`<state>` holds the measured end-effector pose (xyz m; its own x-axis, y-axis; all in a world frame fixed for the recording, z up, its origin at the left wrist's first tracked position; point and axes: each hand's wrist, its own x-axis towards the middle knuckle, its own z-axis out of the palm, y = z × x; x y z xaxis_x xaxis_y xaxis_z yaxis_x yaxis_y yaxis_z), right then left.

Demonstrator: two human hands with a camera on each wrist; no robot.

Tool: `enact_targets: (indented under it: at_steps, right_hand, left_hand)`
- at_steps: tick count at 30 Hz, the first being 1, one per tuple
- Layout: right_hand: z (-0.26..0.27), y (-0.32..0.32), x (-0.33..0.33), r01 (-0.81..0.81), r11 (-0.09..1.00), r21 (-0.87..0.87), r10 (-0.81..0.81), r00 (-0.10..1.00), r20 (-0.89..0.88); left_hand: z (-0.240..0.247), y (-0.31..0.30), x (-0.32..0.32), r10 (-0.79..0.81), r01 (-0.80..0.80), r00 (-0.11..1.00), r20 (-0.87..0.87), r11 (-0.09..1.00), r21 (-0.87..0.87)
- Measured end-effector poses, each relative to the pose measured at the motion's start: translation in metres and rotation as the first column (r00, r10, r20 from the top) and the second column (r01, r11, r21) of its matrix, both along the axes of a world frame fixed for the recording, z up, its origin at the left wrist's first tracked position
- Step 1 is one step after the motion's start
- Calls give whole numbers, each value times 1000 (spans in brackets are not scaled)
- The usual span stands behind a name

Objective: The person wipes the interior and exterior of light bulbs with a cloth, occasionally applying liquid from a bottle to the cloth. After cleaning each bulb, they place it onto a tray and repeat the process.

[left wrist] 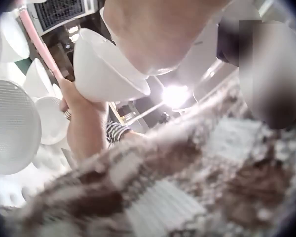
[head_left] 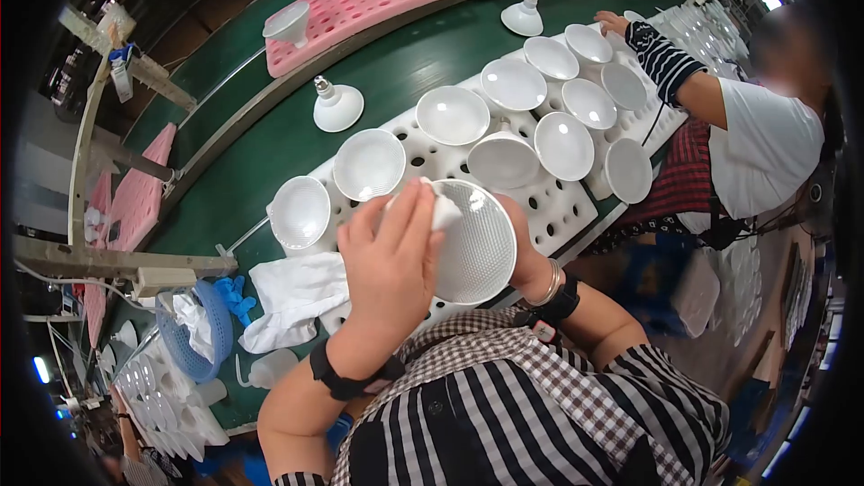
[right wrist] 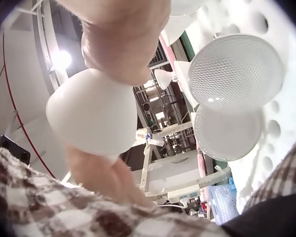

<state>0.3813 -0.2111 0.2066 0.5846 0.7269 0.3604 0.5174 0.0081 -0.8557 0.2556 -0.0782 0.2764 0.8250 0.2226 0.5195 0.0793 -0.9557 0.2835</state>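
Observation:
A white reflector lamp (head_left: 481, 252), with a textured clear face, is held up in front of the checked apron. My right hand (head_left: 533, 250) grips it at its right side, with the fingers mostly hidden behind the bowl. On the lamp's upper left rim, my left hand (head_left: 391, 256) holds a bunched white cloth (head_left: 445, 212) against the face. The lamp's smooth outer bowl (left wrist: 106, 69) shows between both hands in the left wrist view. From the right wrist, the same bowl (right wrist: 93, 113) appears beneath the right hand (right wrist: 121, 42).
Several similar lamps (head_left: 370, 165) stand face up in a white holed tray (head_left: 558, 207). Two more lie face down on the green belt (head_left: 405, 72). Left are a white cloth (head_left: 292, 292) and a blue basket (head_left: 193, 346). Another person (head_left: 765, 126) works at the right.

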Motion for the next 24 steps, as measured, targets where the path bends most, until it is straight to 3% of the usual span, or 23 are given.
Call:
enact_targets:
  at_steps: [2,3,4,6,7,8,9,10,11,12,13,15,17,18,19,20,21,22,24]
  right_hand:
    - [-1,4,-5,11,996,85,-7,999,-46]
    - [-33,6,-5,-38,984,174,75,974,-213]
    - [-31,9,-8,-54,983,177,91,973,-211]
    - [-24,14,-16,36,985,171,40,906,-421]
    - [-35,20,-8,-63,979,193,75,996,-56]
    - [-40,16,-4,-56,978,202,67,997,-48]
    - [-23,13,-7,-33,993,112,36,999,-26]
    - [-9,10,-9,-8,1000,18,8,1000,-2]
    - [-2,12,-8,13,992,127,-15,1000,19]
    - [-3,10,-6,15,992,123,-18,1000,21]
    - [-7,9,-5,1,996,93,0,1000,-13]
    - [-11,11,-7,-15,998,63,19,998,-52]
    - [-12,18,-9,47,987,152,-31,994,-108]
    - [-13,17,-10,40,988,150,-24,994,-108]
    - [-16,16,-11,7,991,137,4,997,-78]
    - [-20,16,-14,-25,992,125,31,998,-46]
    - [-64,18,-16,-84,981,176,135,942,-306]
    - [-60,18,-15,-90,980,176,141,942,-303]
    - [-47,15,-8,-155,982,111,190,803,-565]
  left_hand:
    - [18,-18,-3,-53,53,998,-42,999,10]
    - [23,-25,-3,-182,182,983,-15,983,18]
    - [28,-29,-2,-303,303,953,12,952,34]
    - [28,-21,4,-308,308,951,0,951,30]
    - [21,-10,9,-235,235,972,10,972,17]
    - [16,0,16,-172,172,985,25,985,9]
    - [12,7,19,-84,83,997,-2,992,-97]
    - [3,15,16,-94,93,996,-1,991,-100]
    - [-8,23,12,-78,72,997,-13,964,-256]
    - [-13,26,11,-61,45,998,-28,914,-403]
    - [-18,25,8,-63,46,998,-29,913,-404]
    - [-20,19,4,0,15,999,52,958,-285]
    - [-11,9,6,-16,25,999,46,982,-186]
    - [-3,3,8,-31,34,999,42,996,-82]
    - [5,-4,8,-21,24,999,41,996,-83]
    - [14,-12,9,-158,159,987,6,987,-33]
    - [18,-15,8,-291,292,956,-34,956,14]
    - [18,-14,7,-285,286,958,-31,958,15]
    - [15,-10,5,-415,414,910,13,909,56]
